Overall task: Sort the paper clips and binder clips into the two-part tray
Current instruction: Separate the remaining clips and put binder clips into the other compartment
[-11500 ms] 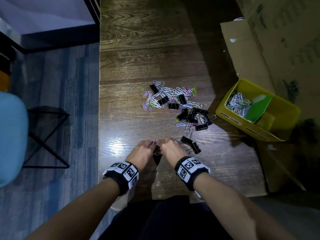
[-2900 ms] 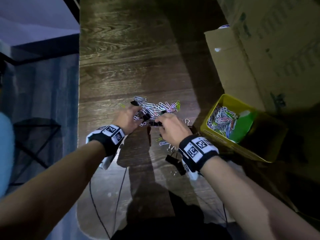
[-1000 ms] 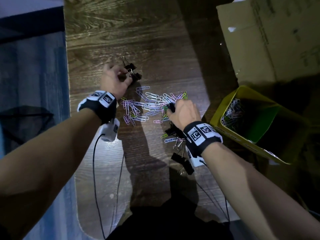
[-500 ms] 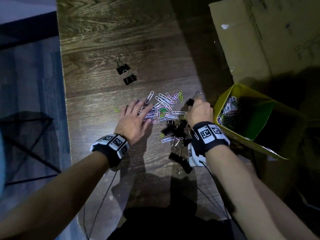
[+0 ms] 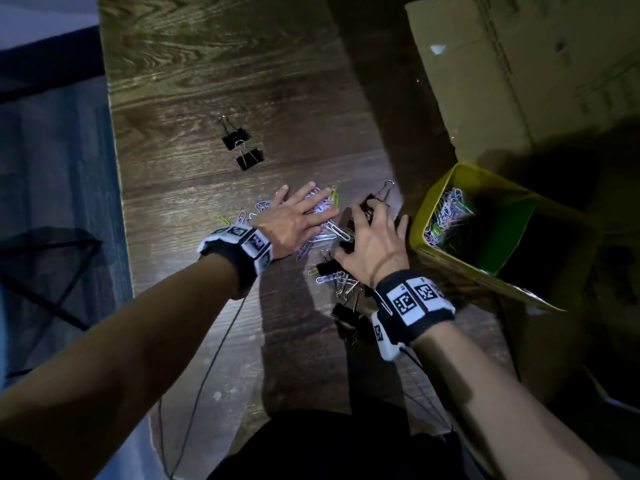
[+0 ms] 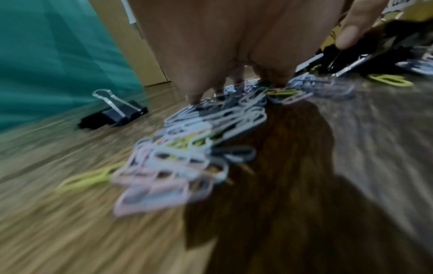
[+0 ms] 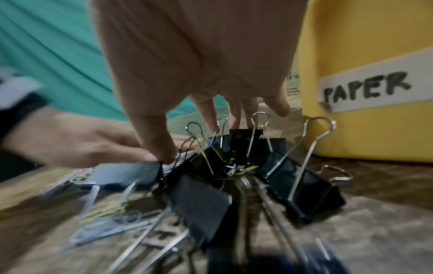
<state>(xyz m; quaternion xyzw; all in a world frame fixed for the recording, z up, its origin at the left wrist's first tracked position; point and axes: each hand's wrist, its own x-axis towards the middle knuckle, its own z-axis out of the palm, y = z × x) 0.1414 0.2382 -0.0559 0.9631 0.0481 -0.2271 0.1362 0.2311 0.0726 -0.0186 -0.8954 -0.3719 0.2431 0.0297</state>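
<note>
Near mid-frame, the left hand [image 5: 294,220] lies spread on paper clips [image 5: 320,237]; the right hand [image 5: 375,242] (fingers splayed) should gather only binder clips [image 7: 236,178].

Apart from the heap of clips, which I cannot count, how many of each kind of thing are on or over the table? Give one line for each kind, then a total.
binder clips lying apart at the far side: 2
yellow tray: 1
hands (left hand, right hand): 2
Total: 5
</note>
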